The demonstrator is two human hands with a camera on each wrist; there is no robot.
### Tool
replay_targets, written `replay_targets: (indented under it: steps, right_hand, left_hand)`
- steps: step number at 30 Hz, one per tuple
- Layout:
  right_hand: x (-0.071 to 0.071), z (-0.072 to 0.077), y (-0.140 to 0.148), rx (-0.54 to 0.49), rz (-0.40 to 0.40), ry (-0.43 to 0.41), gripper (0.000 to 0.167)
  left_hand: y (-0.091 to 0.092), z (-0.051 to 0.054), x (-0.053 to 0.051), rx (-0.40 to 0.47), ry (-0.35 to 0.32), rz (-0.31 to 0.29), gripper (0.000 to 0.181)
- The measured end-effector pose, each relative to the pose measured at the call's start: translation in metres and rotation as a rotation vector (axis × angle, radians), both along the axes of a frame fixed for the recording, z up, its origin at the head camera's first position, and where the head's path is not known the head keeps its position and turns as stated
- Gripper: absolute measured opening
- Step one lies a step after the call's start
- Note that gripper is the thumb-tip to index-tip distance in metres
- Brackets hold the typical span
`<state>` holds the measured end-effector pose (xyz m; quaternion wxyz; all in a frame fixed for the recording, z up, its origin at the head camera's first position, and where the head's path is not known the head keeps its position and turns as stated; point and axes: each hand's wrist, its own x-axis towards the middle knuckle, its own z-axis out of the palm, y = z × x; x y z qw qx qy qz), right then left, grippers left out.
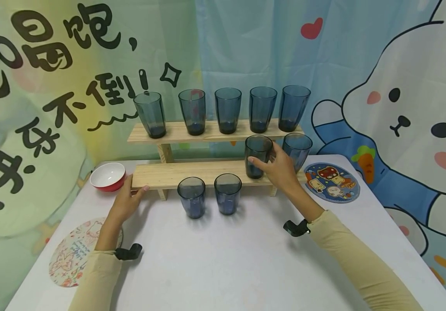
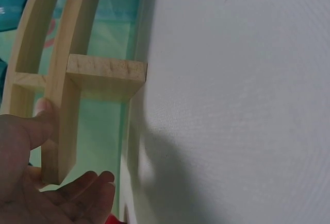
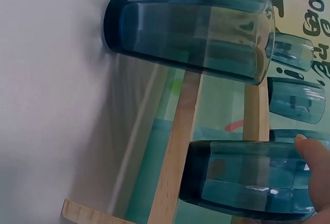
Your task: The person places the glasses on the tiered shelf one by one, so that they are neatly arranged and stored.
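Note:
A two-tier wooden stand (image 1: pixel 188 169) stands on the table. At the left end of its lower board, my left hand (image 1: pixel 123 203) holds the corner, thumb on the front edge and other fingers around the end. My right hand (image 1: pixel 283 170) grips a blue-tinted drinking glass (image 1: pixel 255 149) between thumb and fingers, at the right part of the lower board. Just right of it, another glass (image 1: pixel 299 144) is partly hidden by that hand. Upright on the table before the stand are two more glasses, a left one (image 1: pixel 191 198) and a right one (image 1: pixel 228 194).
Several matching glasses (image 1: pixel 228 110) line the upper board (image 1: pixel 173 134). A red-and-white bowl (image 1: pixel 108 175) sits left of the stand. One round patterned mat (image 1: pixel 333 183) lies at the right, another mat (image 1: pixel 73 255) under the left forearm. A printed curtain (image 1: pixel 238 43) hangs behind.

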<state>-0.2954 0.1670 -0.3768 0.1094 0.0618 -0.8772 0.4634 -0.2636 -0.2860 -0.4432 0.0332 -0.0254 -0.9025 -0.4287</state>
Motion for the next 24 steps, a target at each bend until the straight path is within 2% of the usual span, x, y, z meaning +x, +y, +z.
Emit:
replay_targets:
  steps: [4, 7, 14, 19, 24]
  right_hand:
    - [0.003, -0.001, 0.001, -0.029, 0.044, -0.010, 0.092]
    - [0.011, 0.002, 0.004, -0.044, 0.065, -0.052, 0.104]
    - [0.050, 0.016, 0.016, -0.019, 0.074, -0.149, 0.118]
    - [0.073, 0.021, 0.022, -0.053, 0.122, -0.166, 0.111]
    - [0.078, 0.004, 0.009, -0.072, 0.187, -0.157, 0.097]
  left_hand:
    - [0.000, 0.000, -0.001, -0.002, 0.001, -0.002, 0.076]
    - [0.000, 0.000, 0.000, -0.002, -0.001, 0.000, 0.076]
    - [0.001, 0.001, 0.000, -0.008, -0.006, 0.001, 0.076]
    - [0.003, 0.002, 0.000, -0.012, -0.013, 0.002, 0.076]
    - [0.002, 0.000, 0.000, -0.004, -0.009, 0.003, 0.076]
